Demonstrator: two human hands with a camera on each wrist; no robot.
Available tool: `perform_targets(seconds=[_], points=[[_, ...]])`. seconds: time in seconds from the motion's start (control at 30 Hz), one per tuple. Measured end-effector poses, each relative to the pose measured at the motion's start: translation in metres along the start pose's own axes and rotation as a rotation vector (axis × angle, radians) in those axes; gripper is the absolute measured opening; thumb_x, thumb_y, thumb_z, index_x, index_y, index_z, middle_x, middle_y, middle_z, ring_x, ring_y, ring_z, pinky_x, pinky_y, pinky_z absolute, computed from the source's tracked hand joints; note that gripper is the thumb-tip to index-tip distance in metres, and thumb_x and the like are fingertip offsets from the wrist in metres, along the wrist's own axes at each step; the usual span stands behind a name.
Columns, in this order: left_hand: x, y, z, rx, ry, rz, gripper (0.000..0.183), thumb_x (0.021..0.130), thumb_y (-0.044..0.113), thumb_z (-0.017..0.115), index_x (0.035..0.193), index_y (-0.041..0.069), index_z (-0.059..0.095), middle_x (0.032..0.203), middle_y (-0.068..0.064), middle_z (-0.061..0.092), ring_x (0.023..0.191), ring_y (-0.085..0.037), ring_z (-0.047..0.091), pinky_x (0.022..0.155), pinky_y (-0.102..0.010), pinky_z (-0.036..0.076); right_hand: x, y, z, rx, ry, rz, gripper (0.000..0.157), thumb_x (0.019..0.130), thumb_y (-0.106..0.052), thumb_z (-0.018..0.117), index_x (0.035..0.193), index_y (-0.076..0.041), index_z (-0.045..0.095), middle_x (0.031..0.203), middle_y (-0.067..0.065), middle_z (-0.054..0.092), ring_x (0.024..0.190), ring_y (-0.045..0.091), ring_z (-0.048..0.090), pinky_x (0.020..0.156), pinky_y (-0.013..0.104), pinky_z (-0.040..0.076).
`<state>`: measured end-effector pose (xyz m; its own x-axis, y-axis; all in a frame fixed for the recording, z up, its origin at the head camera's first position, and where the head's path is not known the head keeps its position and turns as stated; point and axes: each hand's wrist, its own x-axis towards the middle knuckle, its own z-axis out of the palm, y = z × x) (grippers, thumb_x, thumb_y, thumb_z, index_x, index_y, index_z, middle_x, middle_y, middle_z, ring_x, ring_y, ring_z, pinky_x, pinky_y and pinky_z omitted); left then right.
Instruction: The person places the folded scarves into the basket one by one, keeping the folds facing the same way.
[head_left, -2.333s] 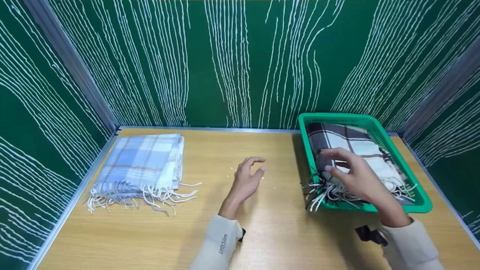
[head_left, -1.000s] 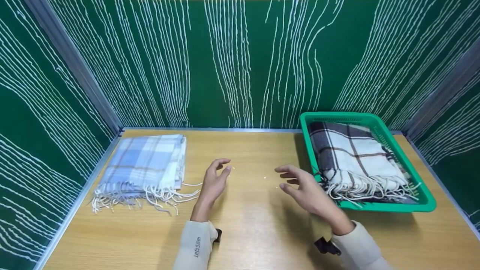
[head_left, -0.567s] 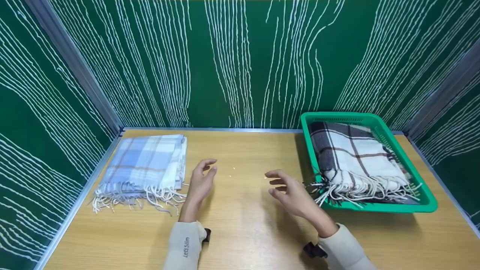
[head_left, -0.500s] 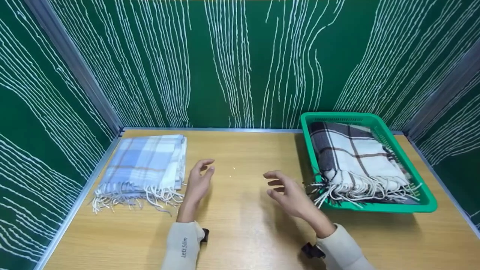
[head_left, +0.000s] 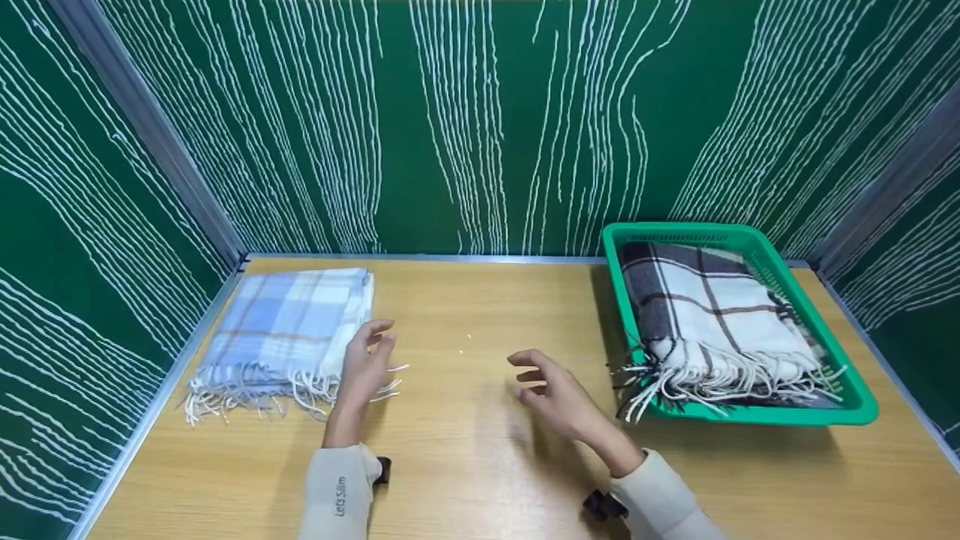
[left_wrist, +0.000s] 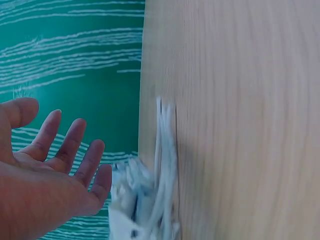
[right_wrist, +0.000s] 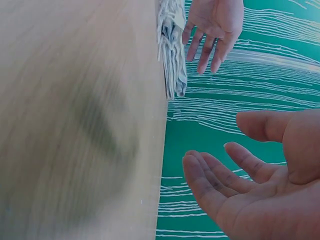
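Note:
A folded blue-and-white plaid scarf with white fringe lies on the left of the table. My left hand hovers at its right edge, fingers loosely bent and holding nothing; in the left wrist view the same hand is spread beside the fringe. Over the middle of the table, my right hand is likewise in the air with relaxed fingers and nothing in its grasp. A folded brown-and-white plaid scarf fills the green basket at the right, its fringe hanging partly over the near-left corner.
Green walls with white wavy lines enclose the wooden table at the back and both sides, along a grey metal edge. A few tiny white specks dot the tabletop between the scarf and the basket.
My right hand has withdrawn from over the basket to the middle of the table. My left hand has moved leftward to the blue scarf's right edge. Both scarves and the basket stay put.

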<state>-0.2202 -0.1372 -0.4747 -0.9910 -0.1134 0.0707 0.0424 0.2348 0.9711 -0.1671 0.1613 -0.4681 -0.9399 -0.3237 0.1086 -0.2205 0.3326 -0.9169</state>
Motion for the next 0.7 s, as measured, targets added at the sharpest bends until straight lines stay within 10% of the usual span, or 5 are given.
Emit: perform_targets(seconds=[0.7], points=[[0.002,-0.003,-0.050,0.029,0.103,-0.089,0.038,0.107,0.008,0.052,0.141,-0.008,0.055,0.142,-0.030,0.056,0.129,-0.039,0.053,0.104,-0.043,0.044,0.013,0.003,0.024,0.019,-0.041,0.068,0.042,0.098,0.009,0.061,0.139,0.009,0.052,0.145,0.035,0.053,0.126,0.052,0.060,0.103,0.055,0.055]])
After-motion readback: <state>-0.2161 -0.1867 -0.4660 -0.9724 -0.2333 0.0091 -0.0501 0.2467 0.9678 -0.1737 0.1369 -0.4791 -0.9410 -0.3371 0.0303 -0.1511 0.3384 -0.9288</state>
